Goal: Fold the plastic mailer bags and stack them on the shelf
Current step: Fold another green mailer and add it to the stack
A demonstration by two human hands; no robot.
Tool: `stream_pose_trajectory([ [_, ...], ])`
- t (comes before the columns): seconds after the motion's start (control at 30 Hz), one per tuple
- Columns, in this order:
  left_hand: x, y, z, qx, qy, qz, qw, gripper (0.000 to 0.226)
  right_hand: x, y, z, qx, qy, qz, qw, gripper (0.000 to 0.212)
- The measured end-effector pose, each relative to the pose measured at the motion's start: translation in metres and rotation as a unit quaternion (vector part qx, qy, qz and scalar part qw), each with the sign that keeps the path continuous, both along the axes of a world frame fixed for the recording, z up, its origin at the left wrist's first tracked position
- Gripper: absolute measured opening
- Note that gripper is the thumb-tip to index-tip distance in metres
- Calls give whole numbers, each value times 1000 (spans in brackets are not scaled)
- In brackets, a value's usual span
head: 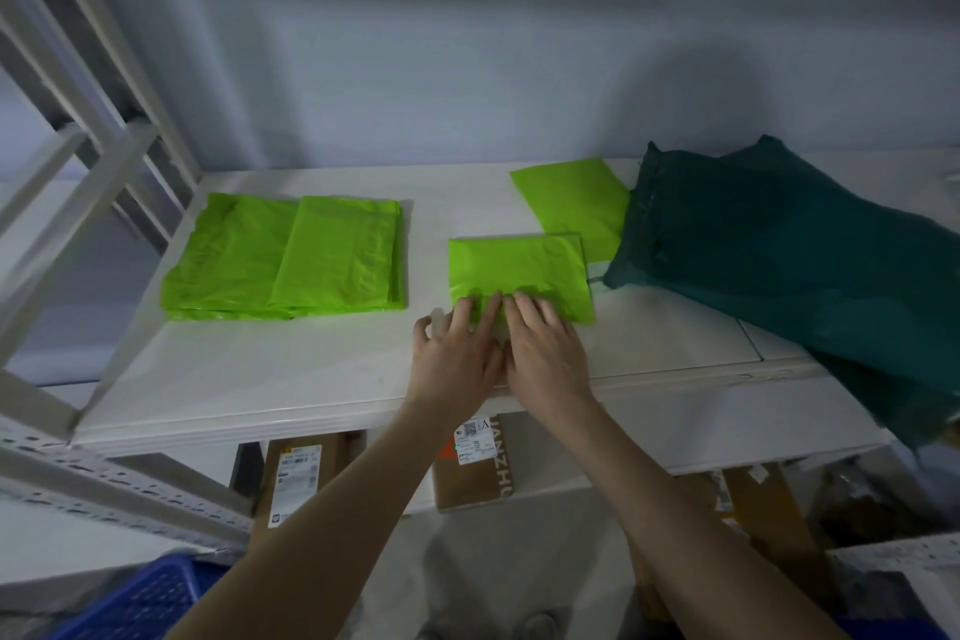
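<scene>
Your left hand and right hand: grip wide, fingers flat, pressing near edge of folded lime mailer mid-shelf.
Done: stack of folded lime mailers at left.
Left, by my read: 1 flat lime mailer behind, dark green bags at right.
Crease this 1, then move it onto stack.

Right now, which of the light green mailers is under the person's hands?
The middle mailer: both the left hand and right hand press its near edge. The left stack and back mailer lie untouched.
</scene>
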State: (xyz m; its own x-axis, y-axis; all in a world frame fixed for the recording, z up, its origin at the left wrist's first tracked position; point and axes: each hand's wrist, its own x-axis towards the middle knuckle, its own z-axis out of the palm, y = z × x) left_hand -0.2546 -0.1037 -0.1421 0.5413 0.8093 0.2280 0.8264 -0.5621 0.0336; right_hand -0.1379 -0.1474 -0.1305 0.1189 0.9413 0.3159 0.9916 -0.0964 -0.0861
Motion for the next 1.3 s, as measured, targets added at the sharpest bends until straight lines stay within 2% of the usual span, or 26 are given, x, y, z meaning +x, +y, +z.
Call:
stream_pose_trajectory([
  [0.2, 7, 2, 4, 39, -1, -1, 999, 52, 18, -6, -2, -23, -13, -22, 999, 56],
  [0.43, 10, 3, 1, 86, -9, -32, 996, 52, 24, -9, -4, -18, -14, -41, 999, 53],
  [0.67, 18, 4, 3, 72, 8, -28, 997, 56, 23, -6, -2, -44, 23, -57, 997, 54],
  [0.83, 24, 5, 2, 100, 30, -36, 994, 52, 31, -8, 0, -72, 8, -117, 990, 55],
  [1.0, 24, 3, -3, 114, 43, -41, 992, 49, 38, -13, 1, -96, 35, -102, 990, 51],
  [1.13, 24, 2, -5, 103, 42, -42, 993, 48, 39, -14, 1, -77, 35, -123, 989, 40],
  [1.3, 26, 0, -2, 83, 42, -33, 995, 48, 38, -18, -4, -65, 18, -158, 985, 47],
])
